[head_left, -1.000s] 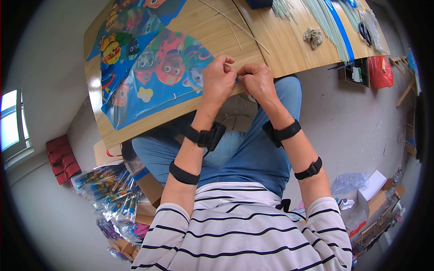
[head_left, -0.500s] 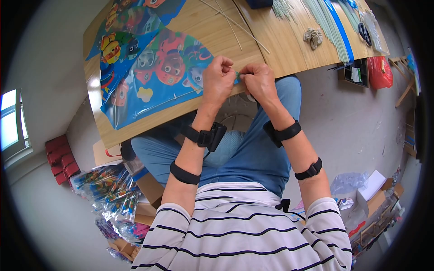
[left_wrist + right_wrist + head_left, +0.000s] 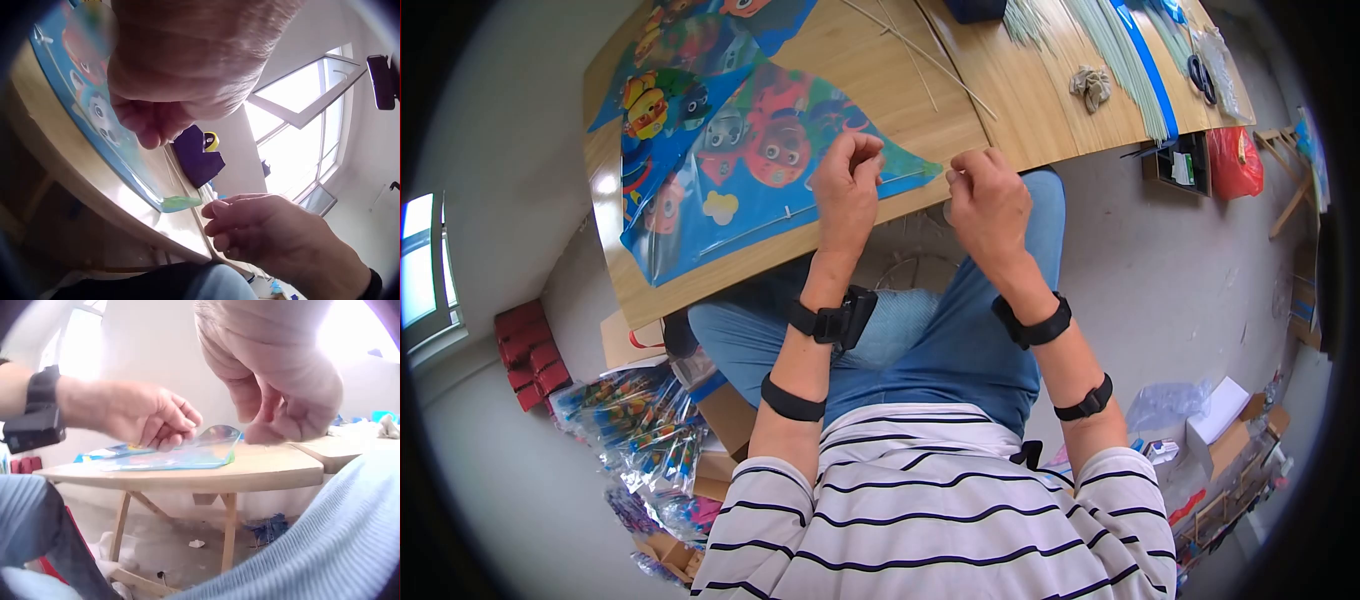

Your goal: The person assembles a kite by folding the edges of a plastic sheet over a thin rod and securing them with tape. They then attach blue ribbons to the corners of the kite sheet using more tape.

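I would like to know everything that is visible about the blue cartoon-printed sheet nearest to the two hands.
The blue cartoon-printed sheet looks like thin, glossy plastic, with animal-like faces, a yellow patch and a pointed green corner. A pale line, perhaps a rod, runs near its front edge, bearing a small white clip-like piece. It lies mostly flat on the wooden table. The corner points toward the right hand; contact is unclear.

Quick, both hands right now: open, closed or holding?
Left hand: open, fingers loosely curled, nothing visibly held.
Right hand: fingers curled near the green tip of the sheet; cannot tell whether they pinch anything.
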{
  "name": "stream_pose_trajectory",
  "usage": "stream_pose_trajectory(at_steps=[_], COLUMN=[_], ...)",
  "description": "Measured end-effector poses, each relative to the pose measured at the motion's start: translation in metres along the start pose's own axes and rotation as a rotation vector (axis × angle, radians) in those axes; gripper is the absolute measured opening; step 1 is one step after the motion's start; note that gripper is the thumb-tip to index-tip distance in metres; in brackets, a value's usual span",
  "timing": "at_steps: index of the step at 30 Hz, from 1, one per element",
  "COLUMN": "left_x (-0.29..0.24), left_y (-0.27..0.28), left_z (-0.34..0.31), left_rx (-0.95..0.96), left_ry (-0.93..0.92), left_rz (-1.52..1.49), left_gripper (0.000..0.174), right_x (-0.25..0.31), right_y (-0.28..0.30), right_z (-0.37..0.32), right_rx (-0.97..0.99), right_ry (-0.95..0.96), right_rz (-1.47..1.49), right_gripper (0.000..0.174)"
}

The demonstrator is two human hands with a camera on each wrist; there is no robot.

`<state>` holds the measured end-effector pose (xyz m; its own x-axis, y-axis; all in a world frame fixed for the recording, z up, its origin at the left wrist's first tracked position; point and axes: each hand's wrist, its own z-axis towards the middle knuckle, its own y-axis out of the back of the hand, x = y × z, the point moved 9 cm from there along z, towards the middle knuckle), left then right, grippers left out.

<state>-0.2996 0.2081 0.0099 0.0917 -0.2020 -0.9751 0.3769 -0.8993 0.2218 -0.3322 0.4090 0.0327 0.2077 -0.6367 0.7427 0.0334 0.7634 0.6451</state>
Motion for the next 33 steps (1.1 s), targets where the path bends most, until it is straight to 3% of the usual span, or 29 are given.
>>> stream_pose_trajectory(at_steps=[1,4,7,10,13,19,23,29,33], left_x=[0.000,-0.002,0.004,0.009,0.009,-0.003,0.009,0.008,0.011], left_y=[0.004,0.010,0.006,0.000,-0.006,-0.020,-0.023,-0.030,-0.031], left_z=[-0.003,-0.016,-0.034,-0.048,-0.061,-0.077,-0.088,-0.110,-0.113], left_rx=[0.007,0.027,0.103,0.177,0.199,0.314,0.412,0.517,0.480], left_ry=[-0.013,0.013,0.102,0.224,0.363,0.509,0.606,0.732,0.742], left_rz=[0.053,0.090,-0.008,-0.223,-0.504,-0.739,-0.861,-1.073,-1.001], left_gripper=[0.009,0.006,0.007,0.013,0.017,0.016,0.015,0.014,0.016], right_x=[-0.008,-0.039,-0.039,-0.028,0.003,0.063,0.080,0.074,0.062], right_y=[-0.002,-0.026,-0.031,-0.023,-0.017,0.005,0.014,0.010,0.002], right_z=[0.003,0.006,0.008,0.004,-0.009,-0.024,-0.034,-0.040,-0.044], right_rx=[-0.002,0.246,0.221,0.178,0.293,0.271,0.210,0.372,0.382], right_ry=[-0.035,-0.410,-0.356,-0.372,-0.393,0.152,0.382,0.205,0.054], right_rz=[0.034,0.283,0.231,0.336,0.600,0.490,0.467,0.536,0.609], right_gripper=[0.014,0.021,0.026,0.020,0.015,0.016,0.016,0.011,0.004])
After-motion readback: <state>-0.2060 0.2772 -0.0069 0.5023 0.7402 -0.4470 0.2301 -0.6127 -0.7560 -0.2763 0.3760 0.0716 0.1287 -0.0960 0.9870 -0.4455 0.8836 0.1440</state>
